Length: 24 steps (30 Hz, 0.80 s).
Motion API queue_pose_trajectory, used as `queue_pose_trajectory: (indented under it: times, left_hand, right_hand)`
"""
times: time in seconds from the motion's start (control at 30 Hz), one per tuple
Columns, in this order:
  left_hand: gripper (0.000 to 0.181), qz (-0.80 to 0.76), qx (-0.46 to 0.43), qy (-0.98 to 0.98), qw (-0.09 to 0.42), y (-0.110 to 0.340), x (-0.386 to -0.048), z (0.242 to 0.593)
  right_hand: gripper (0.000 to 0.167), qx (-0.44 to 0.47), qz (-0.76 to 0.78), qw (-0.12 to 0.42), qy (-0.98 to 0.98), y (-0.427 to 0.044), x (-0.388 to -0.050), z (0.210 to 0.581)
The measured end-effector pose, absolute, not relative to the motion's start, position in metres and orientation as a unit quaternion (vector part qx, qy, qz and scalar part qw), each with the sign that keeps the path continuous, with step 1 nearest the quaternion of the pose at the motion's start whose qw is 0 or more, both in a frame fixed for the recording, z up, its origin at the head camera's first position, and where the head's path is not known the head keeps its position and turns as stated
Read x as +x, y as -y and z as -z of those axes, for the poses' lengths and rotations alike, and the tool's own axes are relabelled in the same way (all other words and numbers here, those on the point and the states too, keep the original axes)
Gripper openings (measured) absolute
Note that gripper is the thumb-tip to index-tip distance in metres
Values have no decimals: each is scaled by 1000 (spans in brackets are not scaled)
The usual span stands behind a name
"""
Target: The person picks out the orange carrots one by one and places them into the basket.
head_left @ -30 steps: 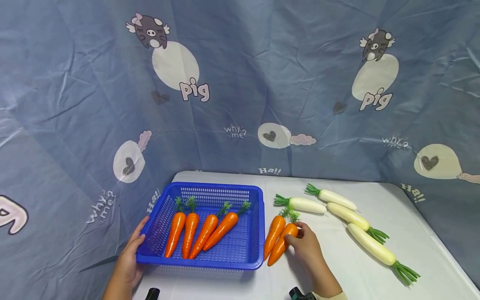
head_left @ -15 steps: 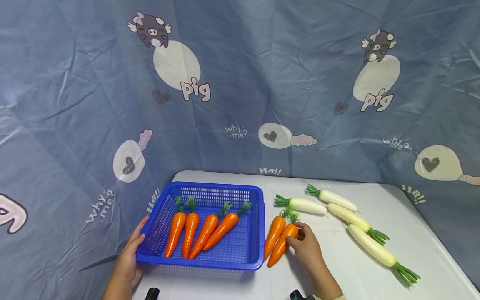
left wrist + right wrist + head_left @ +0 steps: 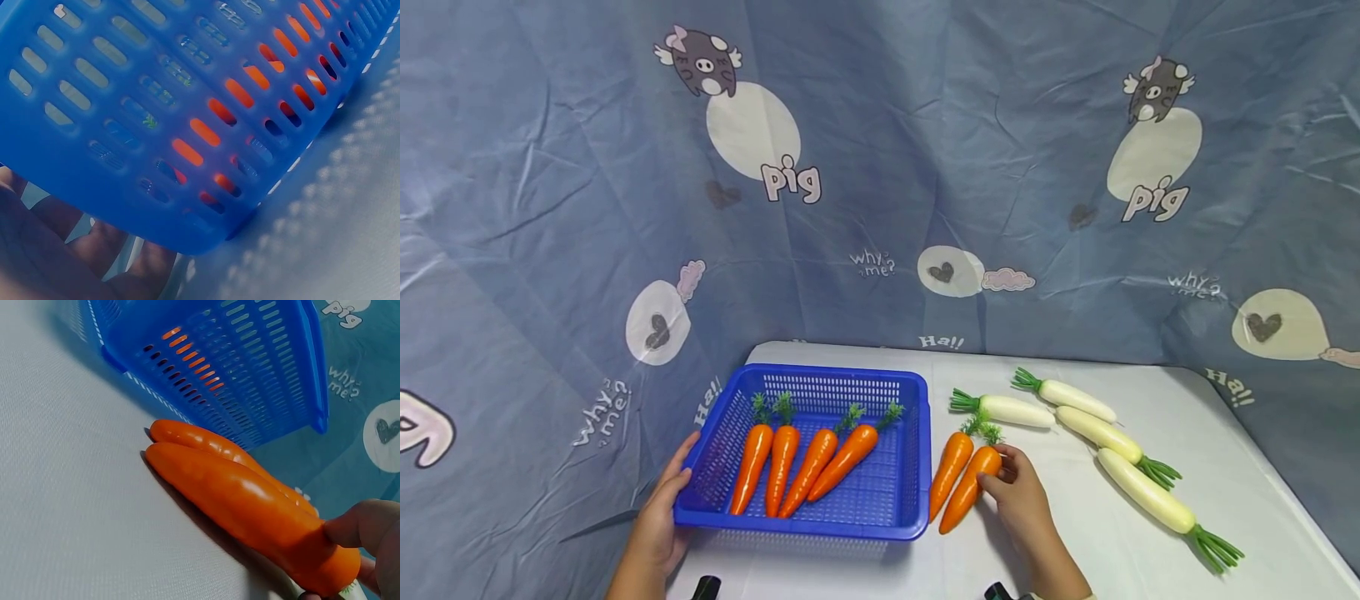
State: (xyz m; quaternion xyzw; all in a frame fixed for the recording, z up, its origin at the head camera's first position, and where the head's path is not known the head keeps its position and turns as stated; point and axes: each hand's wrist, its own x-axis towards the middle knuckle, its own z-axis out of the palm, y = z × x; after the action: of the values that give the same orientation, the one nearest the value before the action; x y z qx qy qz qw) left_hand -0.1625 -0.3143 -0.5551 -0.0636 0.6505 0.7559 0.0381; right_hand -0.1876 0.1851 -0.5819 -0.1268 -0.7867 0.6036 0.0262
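Observation:
A blue plastic basket [image 3: 805, 531] stands on the white table, with several orange carrots [image 3: 781, 467] lying inside, green tops toward the back. At its left side, my left hand [image 3: 657, 517] holds the rim; the left wrist view shows its fingers [image 3: 100, 247] at the basket's edge. Right of the basket, two more carrots lie side by side. My right hand [image 3: 1022, 496] pinches the nearer carrot [image 3: 968, 492] near its leafy end, thumb on top; the right wrist view shows this carrot resting against the other carrot [image 3: 219, 447].
Several white radishes with green tops lie at the right: one radish [image 3: 1018, 411] behind the loose carrots, another radish [image 3: 1146, 490] farther right. A blue-grey patterned cloth [image 3: 880, 167] hangs behind and beside the table [image 3: 1120, 550].
The nearer carrot and my right hand have shifted very slightly to the right. My left hand stays at the basket.

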Motion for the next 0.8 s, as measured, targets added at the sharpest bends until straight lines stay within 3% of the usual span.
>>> queue_pose_trajectory:
  times: [0.53,0.8]
  left_hand:
    - [58,-753,-67,-653,37,316,-163,557]
    - [57,-749,-78,-657,41,315,-164,556]
  right_hand:
    - [57,-110,-651,51,749,-186,-187,584]
    - [54,-110,-659,32,743,-187,-189,588]
